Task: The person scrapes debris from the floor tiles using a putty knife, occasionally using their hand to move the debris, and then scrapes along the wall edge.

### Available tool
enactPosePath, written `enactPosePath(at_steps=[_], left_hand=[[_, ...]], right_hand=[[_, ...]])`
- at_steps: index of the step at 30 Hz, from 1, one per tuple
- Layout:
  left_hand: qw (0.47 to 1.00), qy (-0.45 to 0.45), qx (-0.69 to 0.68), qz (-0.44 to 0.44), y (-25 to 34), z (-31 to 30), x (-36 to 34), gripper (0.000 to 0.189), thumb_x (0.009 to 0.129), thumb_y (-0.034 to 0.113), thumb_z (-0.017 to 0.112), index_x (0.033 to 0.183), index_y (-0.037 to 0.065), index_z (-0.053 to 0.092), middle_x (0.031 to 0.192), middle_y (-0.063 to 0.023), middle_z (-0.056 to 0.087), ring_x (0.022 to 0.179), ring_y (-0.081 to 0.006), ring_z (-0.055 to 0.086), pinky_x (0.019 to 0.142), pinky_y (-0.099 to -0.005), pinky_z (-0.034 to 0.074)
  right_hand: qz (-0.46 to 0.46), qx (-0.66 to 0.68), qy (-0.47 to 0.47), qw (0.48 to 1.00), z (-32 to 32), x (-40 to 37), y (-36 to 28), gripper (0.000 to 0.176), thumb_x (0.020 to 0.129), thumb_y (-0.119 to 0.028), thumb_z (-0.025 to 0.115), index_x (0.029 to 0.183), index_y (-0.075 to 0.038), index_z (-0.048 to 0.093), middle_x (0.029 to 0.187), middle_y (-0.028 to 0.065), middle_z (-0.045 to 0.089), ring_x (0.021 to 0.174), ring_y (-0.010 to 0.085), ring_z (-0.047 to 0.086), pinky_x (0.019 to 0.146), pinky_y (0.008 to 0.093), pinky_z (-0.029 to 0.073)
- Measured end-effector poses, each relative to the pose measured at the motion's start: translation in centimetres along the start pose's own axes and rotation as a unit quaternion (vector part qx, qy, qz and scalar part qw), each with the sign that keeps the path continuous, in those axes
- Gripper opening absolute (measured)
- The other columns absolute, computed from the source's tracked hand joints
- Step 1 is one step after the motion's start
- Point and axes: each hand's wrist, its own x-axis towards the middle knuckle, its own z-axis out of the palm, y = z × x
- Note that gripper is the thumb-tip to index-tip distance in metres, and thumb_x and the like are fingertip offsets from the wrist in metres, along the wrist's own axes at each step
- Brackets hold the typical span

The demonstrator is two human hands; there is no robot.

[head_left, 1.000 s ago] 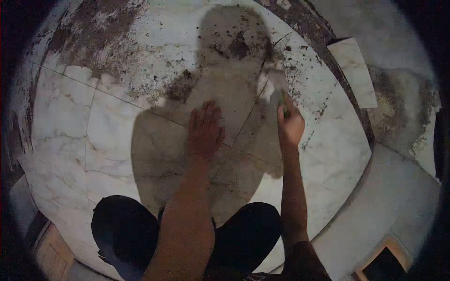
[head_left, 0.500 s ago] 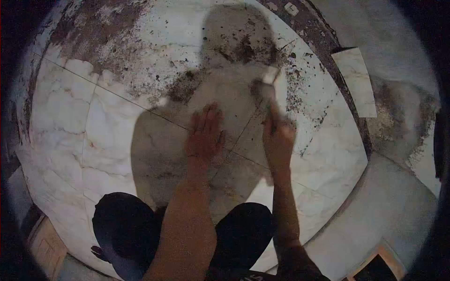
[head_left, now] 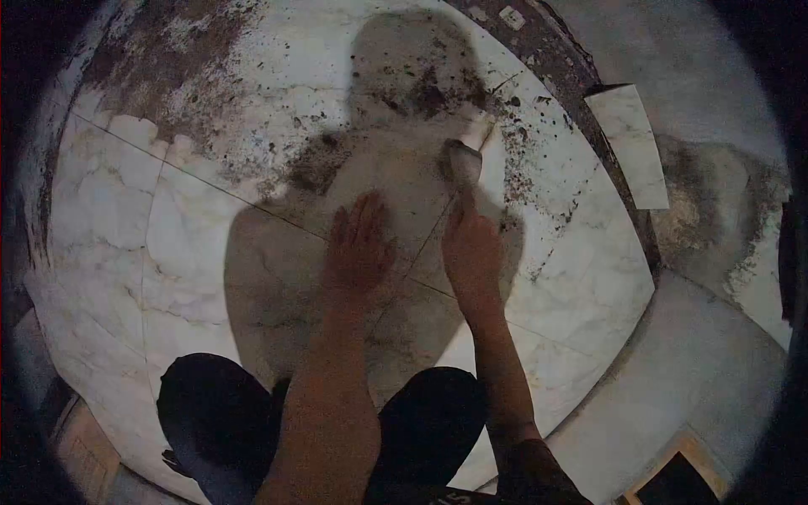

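Note:
My left hand [head_left: 360, 244] lies flat on the marble-patterned tile floor [head_left: 198, 278], fingers stretched out and holding nothing. To its right, my right hand [head_left: 471, 248] is closed around the handle of a scraper [head_left: 464, 162]. The scraper's broad flat blade points away from me over the tile, close to a thin joint line. My fingers hide most of the handle. Dark crumbs of dirt [head_left: 429, 97] are scattered beyond the blade and to its right. My shadow covers both hands and much of the floor around them.
A thick patch of brown dirt [head_left: 160, 63] covers the far left tiles. At the right, a loose strip of tile [head_left: 629, 147] lies by the dirty floor edge, beside a grey surface [head_left: 640, 362]. My bent knees [head_left: 215, 412] are close below. A wooden frame [head_left: 682, 471] stands at lower right.
My right hand has moved left with the scraper, closer to my left hand, and the blade shows more sharply. My left hand stays flat on the tile. The whole view has shifted slightly.

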Motion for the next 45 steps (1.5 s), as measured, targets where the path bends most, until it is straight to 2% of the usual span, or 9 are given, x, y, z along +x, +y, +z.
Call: enactPosePath(at_steps=[10,12,18,24,26,31,38,40,45], left_hand=[[1.000,-0.004,-0.013,-0.015,0.3,-0.5,0.0,0.057,0.095,0.035,0.052,0.143,0.007,0.043,0.156,-0.0120,0.031,0.144,-0.0309,0.031,0.120,-0.0531,0.023],[0.999,-0.030,-0.025,-0.028,0.5,-0.9,0.3,0.056,0.095,0.035,0.052,0.143,0.007,0.043,0.156,-0.0123,0.031,0.144,-0.0311,0.031,0.120,-0.0534,0.023],[0.999,-0.007,-0.027,-0.030,1.1,-1.4,0.2,0.058,0.096,0.036,0.052,0.145,0.006,0.042,0.157,-0.0115,0.030,0.146,-0.0297,0.028,0.120,-0.0543,0.022],[0.999,-0.032,0.022,-0.027,0.7,-0.2,0.1,0.061,0.095,0.038,0.054,0.145,0.006,0.041,0.158,-0.0098,0.029,0.147,-0.0271,0.026,0.120,-0.0517,0.022],[1.000,-0.002,-0.014,-0.007,0.4,0.2,-0.2,0.063,0.087,0.030,0.062,0.142,0.005,0.044,0.156,-0.0150,0.034,0.146,-0.0328,0.030,0.118,-0.0546,0.024],[1.000,-0.024,0.014,-0.005,0.6,-1.0,0.1,0.059,0.095,0.036,0.051,0.145,0.006,0.042,0.158,-0.0108,0.030,0.146,-0.0290,0.030,0.120,-0.0512,0.023],[1.000,-0.017,-0.001,-0.014,0.3,0.3,-0.3,0.059,0.095,0.034,0.051,0.144,0.005,0.041,0.157,-0.0120,0.031,0.146,-0.0298,0.030,0.120,-0.0530,0.023],[1.000,-0.008,0.006,-0.004,0.4,-0.2,-0.5,0.059,0.095,0.035,0.051,0.144,0.005,0.041,0.157,-0.0123,0.032,0.145,-0.0300,0.030,0.120,-0.0536,0.023],[1.000,-0.022,-0.019,-0.009,0.2,0.0,-0.2,0.059,0.095,0.035,0.051,0.145,0.005,0.040,0.156,-0.0128,0.032,0.146,-0.0299,0.029,0.119,-0.0547,0.022]], right_hand=[[0.074,0.081,-0.037,0.993,-0.2,5.9,1.8,0.023,0.094,-0.016,0.057,0.112,-0.001,0.056,0.074,0.0219,0.065,0.069,0.0379,0.067,0.058,0.0468,0.052],[0.150,0.125,-0.102,0.975,-0.7,4.8,0.6,0.024,0.090,-0.013,0.060,0.111,0.000,0.058,0.076,0.0225,0.066,0.069,0.0392,0.066,0.060,0.0463,0.052],[0.082,0.064,0.014,0.994,1.0,11.6,3.7,0.032,0.095,-0.015,0.055,0.125,-0.004,0.056,0.079,0.0245,0.066,0.075,0.0423,0.067,0.066,0.0484,0.053],[0.138,0.023,-0.107,0.984,-2.6,6.7,-0.3,0.041,0.096,-0.015,0.050,0.136,-0.007,0.051,0.088,0.0296,0.066,0.082,0.0459,0.067,0.069,0.0530,0.054],[0.137,0.058,-0.078,0.986,-2.0,7.3,0.0,0.033,0.095,-0.024,0.056,0.116,0.001,0.059,0.091,0.0252,0.069,0.084,0.0445,0.069,0.074,0.0566,0.053],[0.168,0.016,-0.059,0.984,-0.1,21.9,6.3,0.036,0.095,-0.022,0.050,0.124,-0.001,0.059,0.101,0.0250,0.070,0.096,0.0401,0.069,0.079,0.0510,0.055],[0.159,-0.079,-0.050,0.983,0.9,17.1,5.6,0.037,0.097,-0.023,0.046,0.122,-0.002,0.062,0.106,0.0237,0.069,0.100,0.0387,0.068,0.080,0.0508,0.055],[0.153,-0.018,0.046,0.987,1.7,18.8,7.2,0.030,0.090,-0.028,0.060,0.103,-0.003,0.069,0.104,0.0218,0.070,0.094,0.0435,0.068,0.083,0.0535,0.054],[0.031,-0.043,-0.026,0.998,-1.2,24.1,10.0,0.030,0.093,-0.025,0.059,0.112,-0.002,0.068,0.100,0.0190,0.070,0.100,0.0390,0.067,0.084,0.0481,0.054]])
